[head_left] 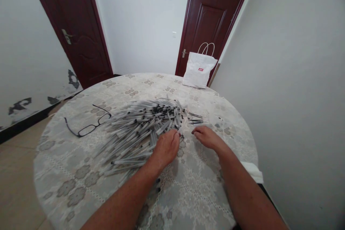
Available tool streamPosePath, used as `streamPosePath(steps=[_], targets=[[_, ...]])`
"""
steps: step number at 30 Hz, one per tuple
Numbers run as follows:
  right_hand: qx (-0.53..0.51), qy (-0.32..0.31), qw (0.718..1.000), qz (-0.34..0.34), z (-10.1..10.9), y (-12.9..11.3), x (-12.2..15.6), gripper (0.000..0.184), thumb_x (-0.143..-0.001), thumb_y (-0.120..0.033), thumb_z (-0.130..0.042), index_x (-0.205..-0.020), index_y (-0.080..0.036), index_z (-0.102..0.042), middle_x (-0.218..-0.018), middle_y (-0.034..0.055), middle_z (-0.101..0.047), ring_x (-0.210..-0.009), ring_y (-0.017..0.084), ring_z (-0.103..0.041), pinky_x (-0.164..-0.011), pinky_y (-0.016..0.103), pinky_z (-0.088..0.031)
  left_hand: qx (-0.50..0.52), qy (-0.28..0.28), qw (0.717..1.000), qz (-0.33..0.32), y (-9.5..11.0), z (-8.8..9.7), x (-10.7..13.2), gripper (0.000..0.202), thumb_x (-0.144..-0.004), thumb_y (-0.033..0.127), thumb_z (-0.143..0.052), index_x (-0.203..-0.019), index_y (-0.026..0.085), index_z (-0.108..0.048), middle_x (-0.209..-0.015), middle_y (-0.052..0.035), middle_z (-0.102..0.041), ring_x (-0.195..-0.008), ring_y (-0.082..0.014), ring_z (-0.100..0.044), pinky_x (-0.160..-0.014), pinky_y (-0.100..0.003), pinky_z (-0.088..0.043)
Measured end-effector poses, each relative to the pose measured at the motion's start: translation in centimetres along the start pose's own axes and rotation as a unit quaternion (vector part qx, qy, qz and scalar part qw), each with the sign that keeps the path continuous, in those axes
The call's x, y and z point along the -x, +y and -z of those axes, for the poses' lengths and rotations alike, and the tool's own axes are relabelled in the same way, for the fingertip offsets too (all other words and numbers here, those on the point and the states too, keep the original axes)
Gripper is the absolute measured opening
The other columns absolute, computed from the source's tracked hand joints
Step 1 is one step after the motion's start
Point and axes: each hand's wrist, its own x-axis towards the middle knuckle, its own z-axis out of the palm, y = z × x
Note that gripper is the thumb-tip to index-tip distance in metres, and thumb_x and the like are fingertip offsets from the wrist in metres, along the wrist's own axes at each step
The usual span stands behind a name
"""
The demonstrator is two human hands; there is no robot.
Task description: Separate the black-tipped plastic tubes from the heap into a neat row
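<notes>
A large heap of slim, translucent grey sticks with black ends (134, 122), pen-like in shape, lies across the middle of the round table. My left hand (167, 146) is at the heap's near right edge, its fingers curled together; what they hold is hidden. A short way to the right, my right hand (208, 137) is closed in a pinch, with a small dark spot at its fingertips that is too small to name. Just beyond it lie several thin dark sticks (196, 118), apart from the main heap.
A patterned lace-like cloth (188, 190) covers the table. Black-framed eyeglasses (87, 129) lie left of the heap. At the far edge stands a white paper bag (199, 70) with handles. A folded white item (252, 171) is beside my right forearm. The right wall is close.
</notes>
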Motion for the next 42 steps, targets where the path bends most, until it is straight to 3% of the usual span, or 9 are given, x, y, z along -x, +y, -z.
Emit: streamPosePath(steps=[3, 7, 10, 14, 20, 25, 31, 38, 42], targets=[[0.03, -0.033, 0.999, -0.012, 1.2, 0.5, -1.1, 0.027, -0.081, -0.016, -0.053, -0.09, -0.016, -0.078, -0.091, 0.0083, -0.077, -0.085, 0.02, -0.068, -0.078, 0.027, -0.047, 0.068, 0.005, 0.998, -0.001, 0.1, 0.0, 0.1, 0.027, -0.099, 0.024, -0.038, -0.092, 0.02, -0.064, -0.083, -0.0026, -0.071, -0.082, -0.0176, -0.066, -0.077, -0.027, -0.042], [-0.034, 0.223, 0.972, -0.07, 4.1, 0.4, -2.9, 0.04, -0.088, -0.026, -0.05, -0.121, -0.017, -0.071, -0.108, 0.0098, -0.075, -0.074, 0.017, -0.067, -0.074, 0.029, -0.049, 0.119, 0.01, 0.993, 0.023, 0.2, 0.2, 0.2, 0.02, -0.095, 0.02, -0.044, -0.101, 0.021, -0.063, -0.088, -0.0008, -0.074, -0.085, -0.0169, -0.066, -0.075, -0.027, -0.041], [-0.115, 0.302, 0.943, -0.081, 4.9, -0.2, -3.1, 0.051, -0.089, -0.032, -0.051, -0.138, -0.019, -0.058, -0.11, 0.0083, -0.074, -0.059, 0.013, -0.063, -0.066, 0.029, -0.05, 0.123, 0.013, 0.992, 0.009, 0.1, 0.1, 0.2, 0.017, -0.095, 0.025, -0.049, -0.098, 0.02, -0.064, -0.082, -0.0001, -0.07, -0.076, -0.0162, -0.063, -0.069, -0.026, -0.039], [-0.214, 0.203, 0.953, -0.063, 2.7, -2.5, -0.7, 0.036, -0.088, -0.037, -0.056, -0.112, -0.014, -0.071, -0.087, 0.0068, -0.074, -0.054, 0.013, -0.059, -0.055, 0.026, -0.047, 0.151, 0.03, 0.988, -0.015, 0.0, -0.1, 0.2, 0.017, -0.094, 0.03, -0.052, -0.1, 0.02, -0.065, -0.079, 0.0009, -0.066, -0.074, -0.0152, -0.06, -0.068, -0.025, -0.039], [-0.352, -0.053, 0.934, 0.042, -1.4, -5.5, 3.0, 0.033, -0.088, -0.037, -0.064, -0.115, -0.019, -0.067, -0.086, 0.0025, -0.069, -0.063, 0.013, -0.06, -0.049, 0.021, -0.042, 0.175, 0.061, 0.983, -0.002, 0.1, -0.1, 0.1, 0.011, -0.091, 0.031, -0.058, -0.089, 0.02, -0.062, -0.077, 0.0017, -0.065, -0.07, -0.0144, -0.059, -0.064, -0.025, -0.039], [-0.299, 0.014, 0.951, 0.078, -2.2, -5.3, 3.1, 0.021, -0.09, -0.032, -0.064, -0.106, -0.019, -0.069, -0.075, -0.001, -0.064, -0.064, 0.012, -0.056, -0.058, 0.023, -0.044, 0.165, 0.056, 0.985, -0.006, 0.4, 0.1, 0.3, 0.012, -0.092, 0.033, -0.059, -0.088, 0.021, -0.061, -0.078, 0.0018, -0.067, -0.072, -0.0146, -0.062, -0.067, -0.025, -0.041], [-0.066, 0.064, 0.989, 0.112, 0.1, -2.0, 3.7, 0.017, -0.09, -0.023, -0.063, -0.104, -0.02, -0.072, -0.094, 0.0042, -0.07, -0.084, 0.017, -0.063, -0.077, 0.028, -0.047, 0.034, 0.043, 0.998, -0.027, 0.4, 0.4, 0.3, 0.015, -0.095, 0.033, -0.055, -0.094, 0.022, -0.065, -0.085, -0.0022, -0.071, -0.078, -0.0177, -0.064, -0.07, -0.028, -0.042], [0.211, 0.049, 0.971, -0.104, 2.2, 3.9, 4.7, 0.025, -0.087, -0.015, -0.06, -0.105, -0.018, -0.076, -0.109, 0.0136, -0.069, -0.101, 0.025, -0.064, -0.09, 0.031, -0.043, -0.183, 0.027, 0.983, -0.012, -0.2, 1.3, 0.2, 0.015, -0.095, 0.027, -0.052, -0.1, 0.022, -0.065, -0.1, -0.0062, -0.07, -0.092, -0.0218, -0.064, -0.077, -0.03, -0.043], [0.216, 0.031, 0.97, -0.111, 1.6, 4.6, 4.3, 0.029, -0.086, -0.013, -0.058, -0.107, -0.019, -0.077, -0.11, 0.0142, -0.07, -0.101, 0.025, -0.065, -0.088, 0.03, -0.042, -0.265, -0.017, 0.964, -0.005, -0.5, 1.0, 0.3, 0.017, -0.095, 0.029, -0.051, -0.1, 0.023, -0.065, -0.101, -0.0082, -0.069, -0.096, -0.0246, -0.064, -0.077, -0.031, -0.045]])
